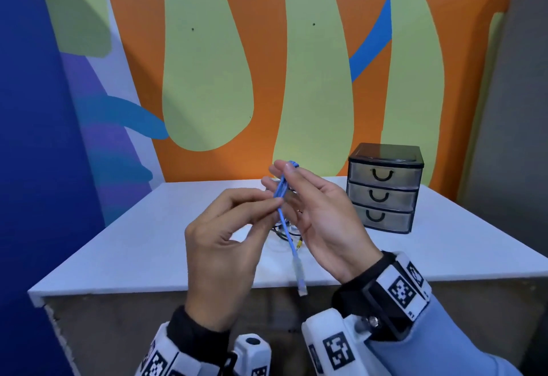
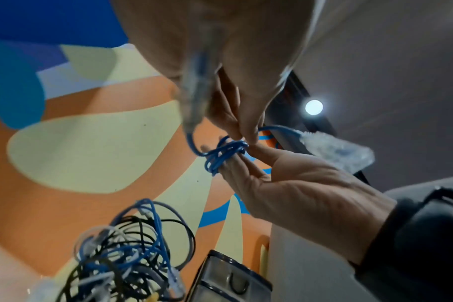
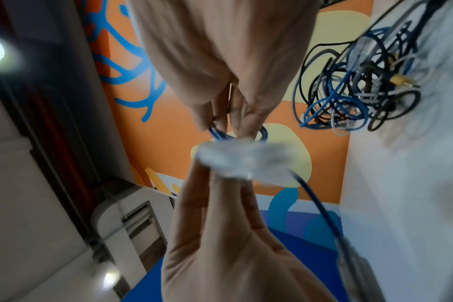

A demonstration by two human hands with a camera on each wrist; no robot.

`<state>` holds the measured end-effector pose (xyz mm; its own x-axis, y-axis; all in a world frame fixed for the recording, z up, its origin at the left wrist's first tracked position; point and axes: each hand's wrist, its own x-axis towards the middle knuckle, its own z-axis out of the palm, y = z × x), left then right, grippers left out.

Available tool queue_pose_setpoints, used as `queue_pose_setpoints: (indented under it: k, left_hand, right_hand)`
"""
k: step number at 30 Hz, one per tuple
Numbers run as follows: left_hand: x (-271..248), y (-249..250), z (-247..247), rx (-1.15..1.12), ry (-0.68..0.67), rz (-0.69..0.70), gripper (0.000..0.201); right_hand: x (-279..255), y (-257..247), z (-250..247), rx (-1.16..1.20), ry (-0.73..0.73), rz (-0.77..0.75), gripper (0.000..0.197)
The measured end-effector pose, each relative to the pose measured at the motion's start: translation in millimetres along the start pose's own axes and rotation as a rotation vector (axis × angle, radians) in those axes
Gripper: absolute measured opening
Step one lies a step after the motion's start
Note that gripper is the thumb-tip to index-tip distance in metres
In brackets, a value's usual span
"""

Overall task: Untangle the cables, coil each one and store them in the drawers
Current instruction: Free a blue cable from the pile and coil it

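1. A white surface (image 1: pixel 148 245) sits in front of a painted wall.
2. The wall (image 1: pixel 267 49) is orange with big pale green shapes and blue lines.
3. A dark blue panel (image 1: pixel 35 138) stands on the left.
4. A grey wall (image 1: pixel 516 109) stands on the right.
5. A round light (image 2: pixel 314 107) shines up on the ceiling.

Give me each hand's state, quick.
Left hand: shut, fingers pinching the blue cable below its coil.
Right hand: holding the same blue cable's coil, wound around its fingers.
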<state>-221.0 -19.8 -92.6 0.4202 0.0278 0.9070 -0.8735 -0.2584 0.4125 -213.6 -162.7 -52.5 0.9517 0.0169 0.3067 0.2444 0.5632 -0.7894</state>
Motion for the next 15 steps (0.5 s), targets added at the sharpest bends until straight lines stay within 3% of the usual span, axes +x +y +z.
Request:
queue_pose_setpoints:
  k: [3,8,11,15]
  left_hand:
    - [1,-1,-1,0.138,-0.129,0.134,0.02]
    - [5,-10,-1,0.206,-0.266,0.213,0.018]
    - [9,-8,1,0.26,-0.215,0.201,0.015]
    - [13,-2,0,0.145,-0.211,0.052,0.04]
  right_hand:
    - [2,-3,-1,0.083,0.014,0.018,0.026]
    - [6,1,-2,0.113,0.034,0.021,0.033]
    - [3,3,-4,0.005,0.033,0.058,0.044]
    - [0,3,-10,0.0,-0.011,0.061,0.052]
